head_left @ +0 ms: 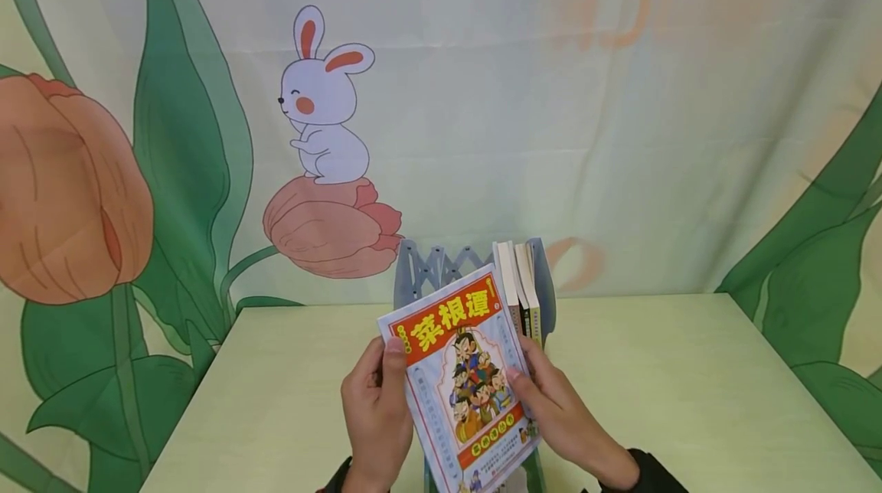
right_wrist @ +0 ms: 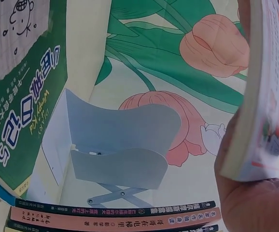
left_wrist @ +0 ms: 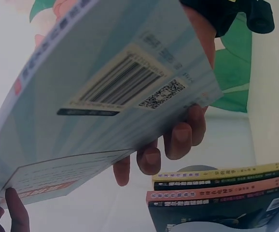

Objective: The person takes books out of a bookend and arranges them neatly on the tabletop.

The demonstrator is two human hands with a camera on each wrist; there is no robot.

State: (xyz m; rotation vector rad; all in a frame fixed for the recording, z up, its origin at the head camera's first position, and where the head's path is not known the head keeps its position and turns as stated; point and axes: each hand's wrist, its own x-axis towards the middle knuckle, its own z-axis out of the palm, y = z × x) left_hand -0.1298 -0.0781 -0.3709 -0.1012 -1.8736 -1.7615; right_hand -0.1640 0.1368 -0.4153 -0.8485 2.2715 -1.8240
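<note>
"Head view: what do I have in hand, and where?"

"I see the book [head_left: 475,393] held tilted above the table [head_left: 276,386], in front of the rack [head_left: 408,279], its top edge overlapping the rack from my angle. The left hand [head_left: 377,409] pinches its left edge, thumb on the cover; the right hand [head_left: 568,416] pinches the right edge, thumb also in front."

"And room around those edges?"

"I have table stretching wide on either side of both hands. The standing books [head_left: 518,279] sit against the rack's right end; left of them I see its lattice."

"Anything else close?"

"Right wrist gives me a green book [right_wrist: 31,104] near the rack. Whether it touches the rack, I can't tell."
</note>
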